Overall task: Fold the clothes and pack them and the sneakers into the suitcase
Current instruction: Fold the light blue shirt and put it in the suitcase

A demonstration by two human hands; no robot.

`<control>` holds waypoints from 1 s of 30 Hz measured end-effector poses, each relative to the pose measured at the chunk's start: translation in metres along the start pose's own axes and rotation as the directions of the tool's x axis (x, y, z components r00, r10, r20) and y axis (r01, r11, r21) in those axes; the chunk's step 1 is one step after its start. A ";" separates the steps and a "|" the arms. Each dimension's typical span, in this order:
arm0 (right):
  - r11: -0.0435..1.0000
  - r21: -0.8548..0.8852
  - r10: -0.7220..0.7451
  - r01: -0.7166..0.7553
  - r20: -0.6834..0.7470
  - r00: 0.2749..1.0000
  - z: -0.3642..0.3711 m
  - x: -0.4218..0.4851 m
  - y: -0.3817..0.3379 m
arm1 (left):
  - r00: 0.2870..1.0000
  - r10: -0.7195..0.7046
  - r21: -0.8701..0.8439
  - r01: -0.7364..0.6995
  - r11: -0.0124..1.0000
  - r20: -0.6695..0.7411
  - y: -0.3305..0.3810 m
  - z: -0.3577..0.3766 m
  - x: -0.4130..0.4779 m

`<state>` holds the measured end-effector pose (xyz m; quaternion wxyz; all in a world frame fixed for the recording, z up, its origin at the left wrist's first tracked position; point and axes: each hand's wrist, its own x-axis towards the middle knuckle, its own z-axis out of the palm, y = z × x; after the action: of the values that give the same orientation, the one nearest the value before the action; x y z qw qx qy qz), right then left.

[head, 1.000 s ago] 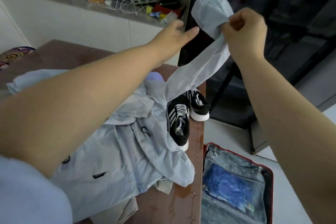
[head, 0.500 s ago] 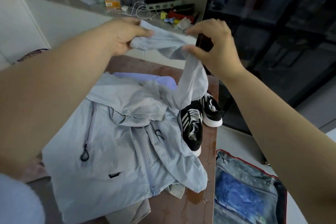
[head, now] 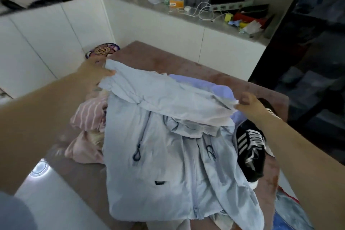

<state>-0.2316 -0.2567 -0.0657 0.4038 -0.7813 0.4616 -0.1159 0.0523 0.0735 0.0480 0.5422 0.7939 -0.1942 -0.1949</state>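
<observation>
A pale blue zip jacket point(head: 168, 170) lies face up on the brown table point(head: 168, 58). Its sleeve point(head: 168, 97) is stretched sideways across the jacket's top. My left hand point(head: 93, 76) grips the sleeve's cuff end at the left. My right hand point(head: 248, 104) pinches the sleeve at the right. A black sneaker with white stripes point(head: 250, 149) sits at the jacket's right edge, partly under my right forearm. The open suitcase point(head: 291, 209), red-rimmed with a blue-grey lining, shows at the lower right, mostly hidden.
Pink striped clothes point(head: 87, 117) are bunched left of the jacket, and a lilac garment point(head: 214, 87) lies under the sleeve. A white cabinet and cluttered counter point(head: 186, 13) stand behind the table. A patterned round cushion point(head: 102, 50) sits at the far left corner.
Both hands have come down from chest height and spread apart, laying the sleeve flat across the jacket's top. The view has swung left, showing the pink clothes.
</observation>
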 end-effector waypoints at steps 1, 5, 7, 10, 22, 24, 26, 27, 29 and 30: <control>0.997 -0.070 -0.020 0.023 0.047 0.999 0.007 0.004 0.000 | 0.999 -0.035 0.016 0.035 0.999 0.007 -0.012 -0.003 0.008; 0.919 -0.384 -0.031 0.087 0.150 0.988 0.027 0.022 0.012 | 0.993 -0.116 -0.041 0.116 0.992 -0.009 -0.036 -0.006 0.018; 0.899 -0.426 -0.037 0.106 0.167 0.985 0.030 0.039 0.021 | 0.991 -0.126 0.001 0.126 0.992 -0.055 -0.035 -0.004 0.026; 0.994 -0.107 -0.023 0.034 0.104 0.994 0.008 0.034 0.005 | 0.990 -0.067 0.013 0.069 0.998 -0.121 -0.028 0.006 0.033; 0.956 0.185 0.219 -0.226 0.054 0.974 0.001 0.059 0.017 | 0.984 0.085 0.796 0.074 0.601 -0.156 -0.043 0.056 0.056; 0.957 0.178 0.226 -0.230 0.042 0.973 0.013 0.053 0.011 | 0.976 -0.023 0.805 0.191 0.562 -0.215 -0.049 0.054 0.059; 0.957 0.142 0.262 -0.254 -0.039 0.964 0.022 0.050 0.014 | 0.957 -0.123 0.727 0.280 0.627 -0.263 -0.052 0.051 0.062; 0.947 0.124 0.304 -0.297 -0.040 0.952 0.024 0.052 0.019 | 0.945 -0.154 0.677 0.314 0.665 -0.287 -0.055 0.048 0.065; 0.878 0.311 0.375 -0.363 0.023 0.927 0.025 0.054 0.025 | 0.946 -0.169 0.590 0.306 0.748 -0.276 -0.054 0.046 0.067; 0.832 0.400 0.401 -0.384 0.044 0.915 0.023 0.055 0.027 | 0.948 -0.183 0.573 0.305 0.761 -0.262 -0.051 0.046 0.066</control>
<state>-0.2058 -0.2958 -0.1115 0.5602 -0.5681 0.5866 -0.1389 0.0891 0.0199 -0.0219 0.2452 0.9586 -0.0881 -0.1146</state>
